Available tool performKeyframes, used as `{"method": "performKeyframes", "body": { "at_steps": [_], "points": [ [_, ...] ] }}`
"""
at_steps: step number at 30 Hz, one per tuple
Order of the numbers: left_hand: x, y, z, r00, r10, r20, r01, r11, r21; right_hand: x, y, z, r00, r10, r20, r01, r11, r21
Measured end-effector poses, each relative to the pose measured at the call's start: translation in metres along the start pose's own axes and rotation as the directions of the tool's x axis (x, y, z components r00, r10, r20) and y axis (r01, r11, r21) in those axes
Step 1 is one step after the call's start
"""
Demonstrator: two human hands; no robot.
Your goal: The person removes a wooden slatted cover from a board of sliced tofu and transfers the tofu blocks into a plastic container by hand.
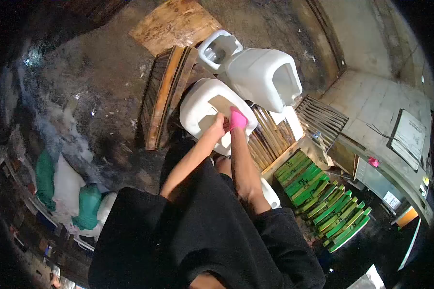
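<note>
My two hands meet over a white plastic jug with a cut-open top point(190, 113). My left hand point(221, 123) is closed, its fingers curled against the edge of the pink covering; what they pinch, if anything, is too small to make out. Bright pink, glove-like material point(238, 118) wraps my right hand point(235, 122) down to about the wrist, so its fingers are hidden. Inside the jug's opening a pale tan surface shows beneath my hands.
Two more cut-open white jugs point(255, 72) lie beyond. Wooden slats point(159, 101) and a board point(173, 24) are at the upper left. Green-painted wooden pieces point(323, 202) stack at right, near a counter point(378, 96). Green and white sacks point(67, 188) sit at left.
</note>
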State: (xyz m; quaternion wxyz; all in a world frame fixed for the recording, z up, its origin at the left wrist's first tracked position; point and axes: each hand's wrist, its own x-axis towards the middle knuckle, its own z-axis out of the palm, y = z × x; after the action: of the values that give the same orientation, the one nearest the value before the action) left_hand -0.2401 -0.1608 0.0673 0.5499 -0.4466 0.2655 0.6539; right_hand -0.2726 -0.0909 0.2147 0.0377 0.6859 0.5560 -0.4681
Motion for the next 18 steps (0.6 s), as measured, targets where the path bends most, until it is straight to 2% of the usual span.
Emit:
{"method": "performKeyframes", "body": {
  "at_steps": [1,3,5,7,8,9,10,11,12,13,14,15,16,17,18],
  "points": [
    [-0.038,0.006,0.023,1.000,0.002,-0.029,-0.002,1.000,-0.023,-0.002,-0.009,-0.007,0.997,0.038,0.060,-0.038,0.999,-0.009],
    [-0.131,0.024,0.078,0.996,0.005,-0.086,-0.011,0.998,-0.068,0.008,-0.003,-0.012,0.993,0.000,0.118,0.011,0.996,-0.093],
    [-0.096,0.016,0.056,0.997,-0.017,-0.076,0.012,0.997,-0.077,0.024,0.019,-0.006,0.973,-0.212,0.095,0.231,0.934,-0.274],
    [-0.080,0.021,0.045,0.997,0.009,-0.076,-0.010,1.000,-0.017,0.018,0.036,0.009,0.887,-0.461,-0.023,0.396,0.785,-0.476],
    [-0.080,0.025,0.042,0.996,0.045,-0.082,-0.041,0.998,0.051,0.011,0.040,0.021,0.830,-0.540,-0.140,0.390,0.741,-0.547],
    [-0.113,0.031,0.060,0.993,0.076,-0.089,-0.064,0.990,0.129,0.007,0.045,0.026,0.792,-0.569,-0.221,0.390,0.750,-0.535],
    [-0.147,0.038,0.078,0.968,0.099,-0.229,-0.024,0.951,0.308,0.003,0.051,0.032,0.747,-0.593,-0.300,0.392,0.758,-0.522],
    [-0.138,0.029,0.060,0.974,0.216,-0.061,-0.190,0.937,0.293,0.006,0.059,0.037,0.738,-0.577,-0.349,0.423,0.800,-0.425],
    [-0.125,0.024,0.032,0.938,0.329,0.110,-0.346,0.903,0.254,0.002,0.057,0.038,0.730,-0.552,-0.402,0.452,0.832,-0.321],
    [-0.108,0.018,0.015,0.861,0.427,0.276,-0.484,0.854,0.189,-0.001,0.056,0.034,0.800,-0.585,-0.133,0.440,0.723,-0.533],
    [-0.142,0.036,0.073,0.998,0.038,-0.042,-0.034,0.994,0.106,-0.021,0.037,0.020,0.843,-0.522,0.131,0.454,0.557,-0.695],
    [-0.164,0.039,0.088,0.995,0.058,-0.076,-0.050,0.994,0.096,-0.031,0.032,0.009,0.807,-0.557,0.196,0.506,0.481,-0.716],
    [-0.161,0.037,0.084,0.997,0.075,0.002,-0.075,0.991,0.112,-0.040,0.029,-0.001,0.766,-0.588,0.259,0.554,0.401,-0.730],
    [-0.157,0.035,0.077,0.993,0.084,0.079,-0.093,0.988,0.124,-0.043,0.038,0.000,0.754,-0.644,0.130,0.565,0.536,-0.627],
    [-0.137,0.028,0.056,0.976,0.191,0.105,-0.204,0.969,0.137,-0.048,0.046,-0.001,0.727,-0.687,-0.002,0.597,0.633,-0.492]
  ]
}}
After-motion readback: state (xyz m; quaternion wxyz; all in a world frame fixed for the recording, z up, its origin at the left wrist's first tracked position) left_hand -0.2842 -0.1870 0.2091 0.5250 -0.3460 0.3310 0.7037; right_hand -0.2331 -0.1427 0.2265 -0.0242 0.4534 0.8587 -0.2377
